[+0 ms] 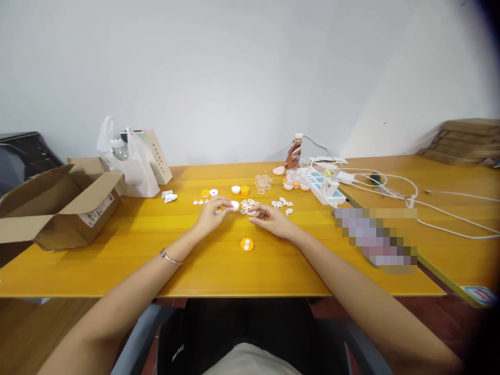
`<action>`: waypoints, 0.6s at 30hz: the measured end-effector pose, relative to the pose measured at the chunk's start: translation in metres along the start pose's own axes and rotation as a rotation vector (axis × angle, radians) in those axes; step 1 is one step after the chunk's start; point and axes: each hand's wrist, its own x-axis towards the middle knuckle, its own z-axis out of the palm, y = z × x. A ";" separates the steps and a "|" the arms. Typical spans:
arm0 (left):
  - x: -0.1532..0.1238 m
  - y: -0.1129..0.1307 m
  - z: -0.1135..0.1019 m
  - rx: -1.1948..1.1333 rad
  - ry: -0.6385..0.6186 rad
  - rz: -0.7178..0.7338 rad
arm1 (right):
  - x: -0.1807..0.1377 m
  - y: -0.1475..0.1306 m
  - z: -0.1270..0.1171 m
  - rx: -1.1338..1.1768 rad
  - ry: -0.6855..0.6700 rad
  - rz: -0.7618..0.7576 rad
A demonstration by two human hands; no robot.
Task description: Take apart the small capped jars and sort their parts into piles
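My left hand (213, 216) is closed, thumb and fingertips on a small white round part (235, 205) that looks like a cap. Close by on the right, my right hand (270, 221) is held with curved fingers, its thumb and forefinger apart and nothing visible between them. Its fingertips are beside a cluster of white openwork pieces (249, 204). Between my forearms lies an orange disc (247, 248) with white pieces on it. More white openwork pieces (282, 202) are spread beyond my right hand. Small white parts (201, 202) stand in a row beyond my left hand.
Orange and white round parts (244, 190), clear domes (263, 182) and a brown bottle (294, 152) stand farther back. On the right are a power strip (318, 182), white cables and a blurred-out flat object (373, 237). An open cardboard box (74, 219) and white bag (138, 174) stand left.
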 end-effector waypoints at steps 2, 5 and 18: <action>0.016 -0.011 -0.002 0.086 -0.016 -0.073 | 0.001 0.003 -0.001 -0.033 0.011 0.004; 0.037 -0.026 0.002 0.212 -0.088 -0.135 | 0.001 0.004 -0.002 -0.074 0.037 0.013; 0.060 -0.047 0.031 0.317 -0.141 -0.203 | 0.002 0.009 -0.005 -0.067 0.071 0.020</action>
